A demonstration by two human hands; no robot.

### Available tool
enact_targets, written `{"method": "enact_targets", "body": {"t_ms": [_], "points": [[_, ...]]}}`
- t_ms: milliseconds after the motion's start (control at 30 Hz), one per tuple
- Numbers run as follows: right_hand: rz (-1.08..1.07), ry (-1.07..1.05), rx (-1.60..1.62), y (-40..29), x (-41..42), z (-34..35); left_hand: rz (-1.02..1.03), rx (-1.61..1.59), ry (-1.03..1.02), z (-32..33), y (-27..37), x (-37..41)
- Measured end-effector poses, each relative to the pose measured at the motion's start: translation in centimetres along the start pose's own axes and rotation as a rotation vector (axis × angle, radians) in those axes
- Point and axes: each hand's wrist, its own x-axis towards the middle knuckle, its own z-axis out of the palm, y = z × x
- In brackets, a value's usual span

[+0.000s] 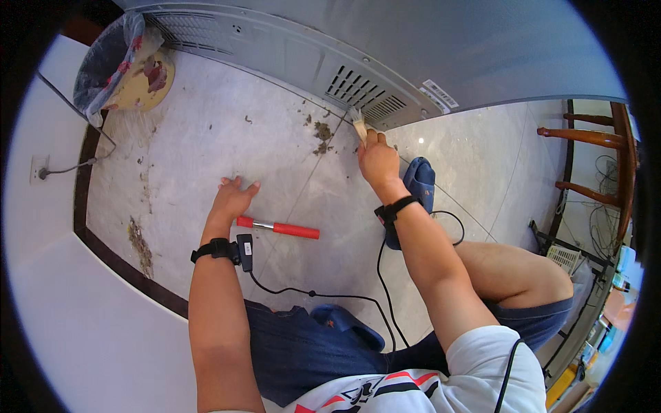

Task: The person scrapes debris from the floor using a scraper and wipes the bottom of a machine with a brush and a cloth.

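Observation:
My right hand (380,159) grips the wooden handle of a flat bristle brush (360,126). The brush's pale bristles touch the slotted vent (364,93) low on a grey metal appliance panel (289,62). With fingers spread and nothing in it, my left hand (235,197) is low over the tiled floor, perhaps resting on it. Just below that hand lies a red-handled tool with a metal middle section (279,227). A clump of grey-brown dust (323,130) sits on the tiles left of the brush, with smaller bits scattered around it.
A lined waste bin (147,77) stands at the upper left beside the appliance. A power cord (77,111) runs to a wall socket (40,169). More debris (140,248) lies by the left skirting. Wooden furniture legs (583,135) and loose cables (604,222) are at the right.

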Motion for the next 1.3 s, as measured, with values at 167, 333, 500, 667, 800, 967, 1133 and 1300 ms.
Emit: {"method": "enact_targets", "body": {"t_ms": [167, 333, 500, 667, 800, 967, 1133, 1300], "points": [[-0.066, 0.436, 0.175, -1.6, -0.9, -5.2, -0.043, -0.074, -0.051, -0.2, -1.2, -0.4], [0.057, 0.078, 0.041, 0.1, 1.2, -0.3, 0.014, 0.08, -0.008, 0.4, 0.3, 0.2], [-0.038, 0.338, 0.345, -3.8, -1.2, -5.0, -0.003, 0.05, -0.003, 0.1, -1.2, -0.1], [0.097, 0.317, 0.356, -3.4, 0.1, -2.7, 0.029, 0.044, -0.019, 0.1, 0.1, 0.4], [0.517, 0.355, 0.441, -3.3, 1.6, -2.0, 0.015, -0.022, -0.043, -0.2, 0.0, -0.6], [0.395, 0.429, 0.475, -3.6, -3.4, -1.8, -0.019, -0.014, -0.039, -0.3, -0.5, -0.6], [0.359, 0.376, 0.585, -4.0, -0.3, -0.8, -0.041, -0.073, -0.028, -0.3, 0.3, -1.3], [0.214, 0.181, 0.523, -6.4, -1.1, 1.0, -0.001, -0.043, -0.041, -0.3, -0.1, -0.7]]}}
